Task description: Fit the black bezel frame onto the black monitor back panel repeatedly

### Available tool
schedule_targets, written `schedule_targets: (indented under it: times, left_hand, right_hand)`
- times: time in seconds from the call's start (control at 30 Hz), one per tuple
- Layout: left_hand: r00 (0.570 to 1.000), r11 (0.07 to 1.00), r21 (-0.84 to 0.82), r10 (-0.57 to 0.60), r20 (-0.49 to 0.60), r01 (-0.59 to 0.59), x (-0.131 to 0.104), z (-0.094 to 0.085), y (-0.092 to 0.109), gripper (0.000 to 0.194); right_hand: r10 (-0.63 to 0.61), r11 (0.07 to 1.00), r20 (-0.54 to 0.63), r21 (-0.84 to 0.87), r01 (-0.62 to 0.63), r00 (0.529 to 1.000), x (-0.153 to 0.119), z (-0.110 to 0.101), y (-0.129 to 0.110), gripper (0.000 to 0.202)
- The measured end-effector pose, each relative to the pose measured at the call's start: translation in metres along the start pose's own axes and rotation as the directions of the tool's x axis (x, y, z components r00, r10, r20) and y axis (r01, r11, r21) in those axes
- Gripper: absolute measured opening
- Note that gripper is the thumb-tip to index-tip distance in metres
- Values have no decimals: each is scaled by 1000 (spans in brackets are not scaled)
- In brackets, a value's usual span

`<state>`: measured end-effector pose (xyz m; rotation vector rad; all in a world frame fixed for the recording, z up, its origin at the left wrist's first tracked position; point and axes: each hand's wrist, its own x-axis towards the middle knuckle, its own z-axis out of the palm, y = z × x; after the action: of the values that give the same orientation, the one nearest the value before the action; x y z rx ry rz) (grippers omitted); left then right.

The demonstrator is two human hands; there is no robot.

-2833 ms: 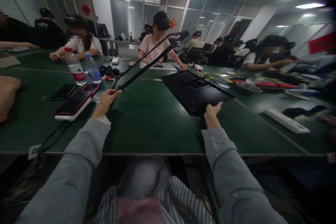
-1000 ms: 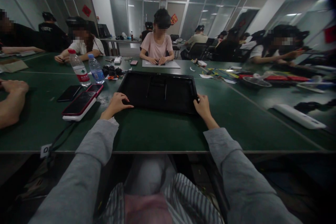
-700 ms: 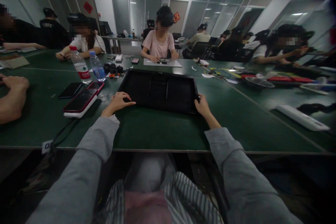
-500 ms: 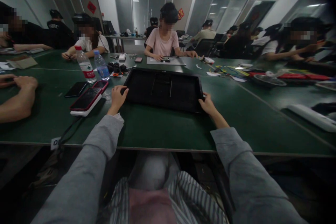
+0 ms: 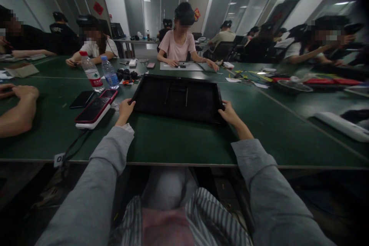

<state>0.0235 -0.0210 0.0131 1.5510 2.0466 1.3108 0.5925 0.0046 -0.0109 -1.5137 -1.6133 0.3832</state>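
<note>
A shallow black rectangular tray point(image 5: 198, 103) with raised edges lies slightly askew on the green table point(image 5: 173, 142). Two thin, light upright lines and a darker rectangular shape show inside it. At its near left corner, my left hand point(image 5: 125, 109) is closed on the rim, thumb on top. My right hand point(image 5: 230, 115) grips the right edge, with its fingers partly hidden beneath or behind the rim. Left of my left hand lie a red-edged phone point(image 5: 93, 108) on a white block point(image 5: 92, 124) and a dark phone point(image 5: 82, 99).
A red-capped bottle point(image 5: 92, 73) and a blue-capped bottle point(image 5: 110, 73) stand back left, near black parts point(image 5: 127, 75). Across the table, a person in pink point(image 5: 178, 46) works at a grey board point(image 5: 188, 66). Another person's forearm point(image 5: 20, 111) rests at left. A long white object point(image 5: 341, 126) lies right.
My left hand has slid nearer along the tray's left rim, its thumb now over the edge. My right hand and the tray hold nearly the same place.
</note>
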Motion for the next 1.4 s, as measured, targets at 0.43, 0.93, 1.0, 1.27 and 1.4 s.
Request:
schedule_targets:
  times: [0.43, 0.93, 1.0, 1.27, 1.4]
  left_hand:
    - [998, 956, 289, 38, 44, -49, -2, 3, 2, 40]
    - [993, 995, 98, -46, 110, 35, 8, 0, 0, 52]
    - [990, 986, 155, -78, 120, 59, 6, -3, 5, 55]
    - [976, 949, 299, -152, 153, 101, 0, -15, 14, 48]
    - [975, 912, 385, -197, 104, 143, 1, -26, 8, 52]
  right_hand:
    - [41, 995, -82, -90, -48, 996, -8, 3, -23, 65]
    - [28, 989, -88, 150, -15, 996, 1, 2, -10, 58]
    - [52, 985, -80, 170, -38, 995, 8, -3, -2, 57]
    - [171, 974, -59, 161, -160, 983, 13, -5, 11, 55]
    - [208, 927, 119, 294, -235, 971, 7, 1, 1, 67]
